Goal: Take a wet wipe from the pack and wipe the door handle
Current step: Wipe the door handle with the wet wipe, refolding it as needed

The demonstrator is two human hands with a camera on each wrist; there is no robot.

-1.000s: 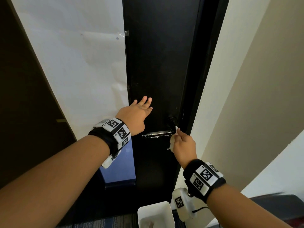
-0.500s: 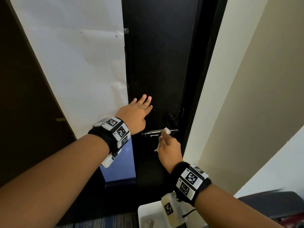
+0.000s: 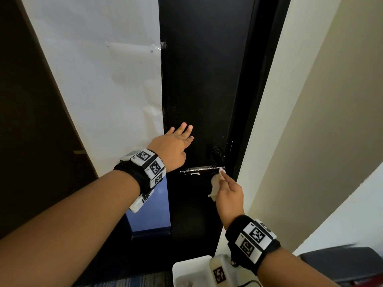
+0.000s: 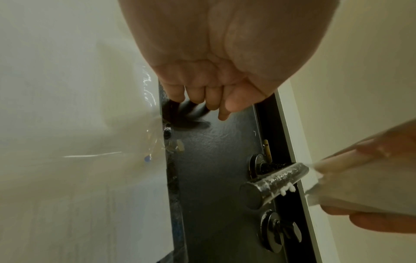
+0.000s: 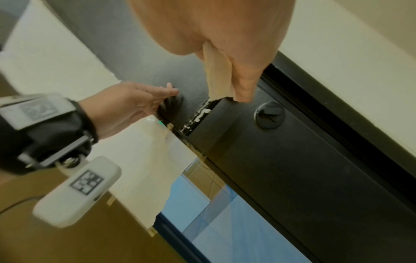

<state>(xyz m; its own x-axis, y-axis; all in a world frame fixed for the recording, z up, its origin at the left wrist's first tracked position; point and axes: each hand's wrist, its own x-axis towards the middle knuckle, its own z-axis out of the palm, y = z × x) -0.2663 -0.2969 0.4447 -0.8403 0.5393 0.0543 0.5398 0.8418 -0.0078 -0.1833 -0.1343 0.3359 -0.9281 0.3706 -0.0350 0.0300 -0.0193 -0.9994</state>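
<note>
A dark metal door handle (image 3: pixel 201 170) with white specks sticks out of the black door (image 3: pixel 207 79). My right hand (image 3: pixel 222 175) pinches a white wet wipe (image 3: pixel 215 184) against the handle's right end, near the door edge. The rest of the wipe hangs below my fingers. In the left wrist view the wipe (image 4: pixel 360 186) touches the handle (image 4: pixel 274 181) at its inner end. From the right wrist the wipe (image 5: pixel 217 74) hangs from my palm over the handle (image 5: pixel 198 113). My left hand (image 3: pixel 182 131) lies flat on the door, up and left of the handle, holding nothing.
A white paper sheet (image 3: pixel 103 79) covers the panel left of the door. The cream door frame (image 3: pixel 269 121) and wall stand close on the right. A round thumb-turn lock (image 4: pixel 279 231) sits under the handle. A white bin (image 3: pixel 190 270) stands on the floor below.
My right hand slid the wipe left to the middle of the handle, then back to its right end. The left hand stayed flat on the door.
</note>
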